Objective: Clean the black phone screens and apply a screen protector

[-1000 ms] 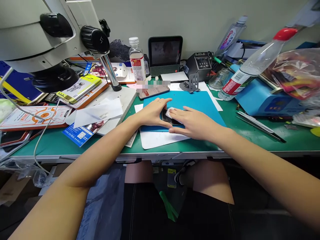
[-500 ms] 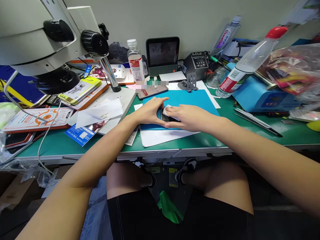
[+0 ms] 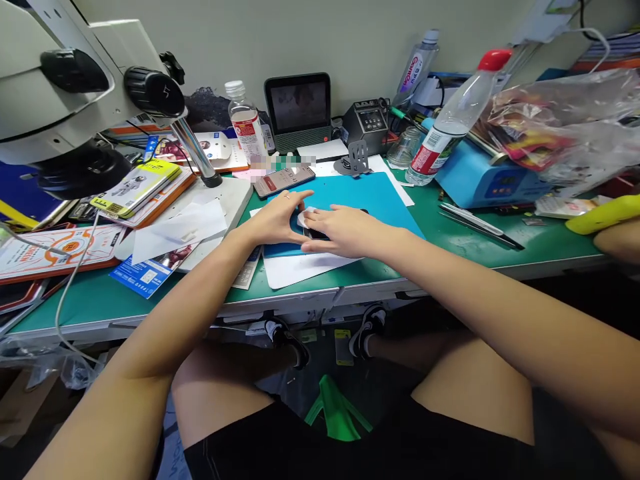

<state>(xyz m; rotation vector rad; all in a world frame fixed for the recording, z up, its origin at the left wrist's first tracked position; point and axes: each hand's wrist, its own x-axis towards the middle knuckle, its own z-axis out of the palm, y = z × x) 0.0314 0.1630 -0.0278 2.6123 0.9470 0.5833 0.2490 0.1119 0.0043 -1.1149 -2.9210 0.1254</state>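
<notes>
While hands (image 3: 313, 230) lie flat, phone (image 3: 316, 234) sits beneath

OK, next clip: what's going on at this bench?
A person sits at a cluttered green workbench. The left hand cups the end of a dark phone lying on a blue mat, while the right hand presses a small white wipe flat on the phone. Both hands nearly cover it. A microscope stands at the left, a second phone lies behind the mat, and tweezers lie to the right.
</notes>
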